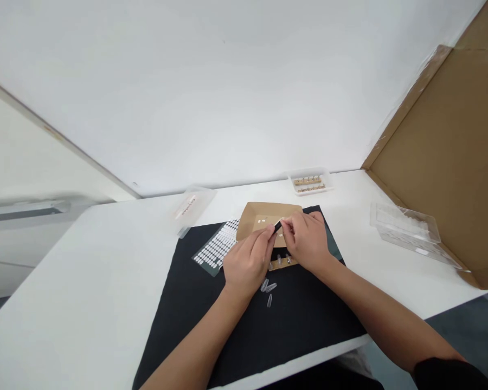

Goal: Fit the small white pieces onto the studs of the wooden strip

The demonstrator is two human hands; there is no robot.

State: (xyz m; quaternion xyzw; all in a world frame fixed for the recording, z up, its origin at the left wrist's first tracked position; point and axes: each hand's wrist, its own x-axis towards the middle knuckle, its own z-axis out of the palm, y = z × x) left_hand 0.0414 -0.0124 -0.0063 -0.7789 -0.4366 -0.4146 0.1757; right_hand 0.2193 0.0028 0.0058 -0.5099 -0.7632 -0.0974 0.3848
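Observation:
My left hand (247,261) is closed in a pinch on a small black piece (277,226), whose exact kind I cannot make out. Against its upper end, the fingertips of my right hand (307,238) are pressed together; whatever they pinch is too small to name. Both hands hover over a brown paper tray (250,215) with a few small white pieces in it. Just below the hands, a wooden strip (284,263) carries clear nail tips, partly hidden by my right hand. Several loose clear nail tips (271,287) lie nearer me on the black cloth (187,325).
Left of the tray lies a sheet of white oval stickers (216,246). Behind it rests a clear plastic bag (195,206). A shallow plastic box (329,184) with wooden strips stands by the wall. At right are a clear box (410,227) and a cardboard panel (451,162).

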